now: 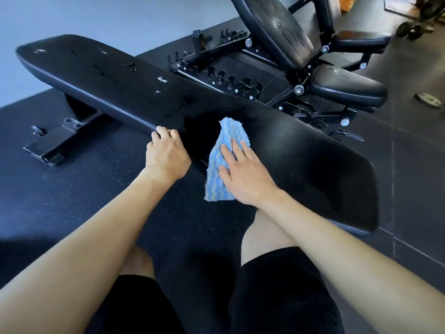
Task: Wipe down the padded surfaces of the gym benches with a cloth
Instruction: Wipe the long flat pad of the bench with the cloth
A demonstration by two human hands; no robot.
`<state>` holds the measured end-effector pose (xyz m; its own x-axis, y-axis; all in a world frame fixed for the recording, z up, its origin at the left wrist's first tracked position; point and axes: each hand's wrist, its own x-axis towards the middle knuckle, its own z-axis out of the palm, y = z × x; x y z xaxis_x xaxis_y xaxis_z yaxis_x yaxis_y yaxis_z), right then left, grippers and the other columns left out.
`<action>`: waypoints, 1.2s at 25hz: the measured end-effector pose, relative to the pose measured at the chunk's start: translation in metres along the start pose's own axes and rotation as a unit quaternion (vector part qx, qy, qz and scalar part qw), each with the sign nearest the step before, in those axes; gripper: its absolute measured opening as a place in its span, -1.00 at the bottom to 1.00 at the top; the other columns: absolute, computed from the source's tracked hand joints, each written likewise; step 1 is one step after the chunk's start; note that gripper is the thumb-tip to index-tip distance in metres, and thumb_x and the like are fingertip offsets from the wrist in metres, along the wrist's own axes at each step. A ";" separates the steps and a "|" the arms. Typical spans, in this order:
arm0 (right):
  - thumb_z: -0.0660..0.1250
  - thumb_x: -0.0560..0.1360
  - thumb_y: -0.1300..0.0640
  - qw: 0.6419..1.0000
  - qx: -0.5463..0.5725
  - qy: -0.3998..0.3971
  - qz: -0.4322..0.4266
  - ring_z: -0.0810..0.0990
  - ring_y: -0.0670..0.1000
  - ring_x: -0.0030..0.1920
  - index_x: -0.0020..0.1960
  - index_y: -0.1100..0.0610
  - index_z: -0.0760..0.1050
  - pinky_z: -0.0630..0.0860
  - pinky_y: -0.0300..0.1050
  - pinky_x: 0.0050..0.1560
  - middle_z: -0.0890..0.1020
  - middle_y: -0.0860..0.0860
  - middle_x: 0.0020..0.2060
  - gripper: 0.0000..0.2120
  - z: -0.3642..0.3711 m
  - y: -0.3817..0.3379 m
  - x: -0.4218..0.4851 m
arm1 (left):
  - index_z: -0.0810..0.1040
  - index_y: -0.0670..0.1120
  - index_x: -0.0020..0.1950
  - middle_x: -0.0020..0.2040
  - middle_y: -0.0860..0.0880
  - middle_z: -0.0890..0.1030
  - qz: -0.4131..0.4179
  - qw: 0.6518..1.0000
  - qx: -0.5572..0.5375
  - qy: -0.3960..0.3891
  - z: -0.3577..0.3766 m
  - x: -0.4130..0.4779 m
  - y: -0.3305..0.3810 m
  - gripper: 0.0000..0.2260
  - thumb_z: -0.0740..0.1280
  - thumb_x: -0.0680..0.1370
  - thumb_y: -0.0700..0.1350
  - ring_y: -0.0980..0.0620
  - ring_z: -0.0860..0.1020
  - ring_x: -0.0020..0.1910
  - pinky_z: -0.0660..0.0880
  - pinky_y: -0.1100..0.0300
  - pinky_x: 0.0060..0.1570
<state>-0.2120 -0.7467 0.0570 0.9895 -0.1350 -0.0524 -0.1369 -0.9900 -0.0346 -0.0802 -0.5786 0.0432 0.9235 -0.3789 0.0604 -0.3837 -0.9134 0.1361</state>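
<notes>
Head view: looking down along two bare arms to a black flat bench (108, 78) that runs from far left to near right.
Cloth: a blue cloth (216, 174) with pale wavy stripes lies on the middle of the bench pad, and its near end drapes over the pad's near edge.
Right hand: the right hand (243, 174) lies palm down on the cloth with fingers straight and spread, pressing it to the pad without curling round it. The cloth sticks out past the fingertips on the far side and along the hand's left side.
Left hand: the left hand (166, 153) is just left of the cloth and apart from it, its fingers curled over the pad's near edge, gripping it.
Pad surface: small pale scuffs and tears toward the far left end.
Behind: an adjustable bench (284, 32) with a raised backrest, far right.
Floor: dark speckled rubber floor (72, 201); a weight plate (429, 100) lies flat at far right.
Person: black shorts (284, 297), bare knees nearest the camera.
</notes>
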 end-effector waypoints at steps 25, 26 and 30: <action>0.04 0.65 -0.05 0.986 0.047 0.042 -0.154 0.00 0.16 0.62 0.55 0.18 0.24 -0.03 0.07 0.61 0.10 0.17 0.62 -0.47 0.005 -0.042 0.133 | 0.50 -0.07 0.00 0.00 -0.02 0.52 0.000 1.000 -0.017 -0.007 -0.031 0.031 -0.024 -0.86 0.17 0.62 -0.08 -0.11 0.54 -0.16 0.52 0.02 -0.07; 0.07 0.64 -0.03 0.979 0.057 0.038 -0.194 0.02 0.13 0.62 0.51 0.17 0.29 -0.03 0.03 0.61 0.11 0.15 0.62 -0.50 0.002 -0.040 0.134 | 0.49 -0.06 -0.05 -0.02 -0.02 0.53 -0.003 1.000 -0.009 -0.011 -0.032 0.034 -0.024 -0.88 0.17 0.60 -0.10 -0.09 0.53 -0.18 0.52 0.03 -0.09; 0.08 0.62 0.05 0.982 0.074 0.052 -0.165 0.28 0.09 0.51 0.35 0.19 0.40 0.14 -0.02 0.54 0.38 0.12 0.48 -0.62 -0.008 0.003 0.177 | 0.61 0.05 0.16 0.09 0.05 0.64 -0.024 0.998 -0.013 -0.062 -0.045 0.036 -0.032 -0.69 0.18 0.51 -0.15 -0.08 0.60 0.06 0.58 0.06 0.07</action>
<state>-0.0371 -0.7734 0.0554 0.9796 0.1809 0.0880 0.1942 -0.9647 -0.1779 -0.0349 -0.5559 0.0851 0.9332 -0.3526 -0.0697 -0.3384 -0.9272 0.1607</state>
